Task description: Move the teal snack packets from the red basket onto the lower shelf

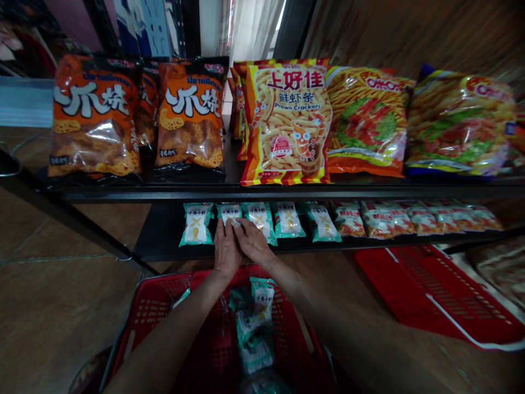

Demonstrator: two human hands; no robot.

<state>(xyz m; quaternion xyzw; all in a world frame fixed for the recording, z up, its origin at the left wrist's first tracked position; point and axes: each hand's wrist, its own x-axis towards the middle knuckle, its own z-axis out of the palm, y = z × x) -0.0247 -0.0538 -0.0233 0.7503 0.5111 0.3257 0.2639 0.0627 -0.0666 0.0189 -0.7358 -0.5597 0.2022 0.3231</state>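
Observation:
Both my hands reach over a red basket (164, 306) to the lower shelf (164, 241). My left hand (227, 249) lies on a small teal-and-white snack packet (229, 212), fingers together and pressed on it. My right hand (253, 241) rests beside it, fingers flat across the neighbouring teal packet (262, 218). More small teal packets (196, 224) stand in a row on either side. Several of the same teal packets (256, 323) lie in the basket below my arms.
The upper shelf holds large orange snack bags (95, 115), a prawn cracker bag (289, 123) and yellow cracker bags (457, 123). Small red-and-white packets (385, 219) fill the lower shelf's right side. A second red basket (435, 295) lies on the floor at the right.

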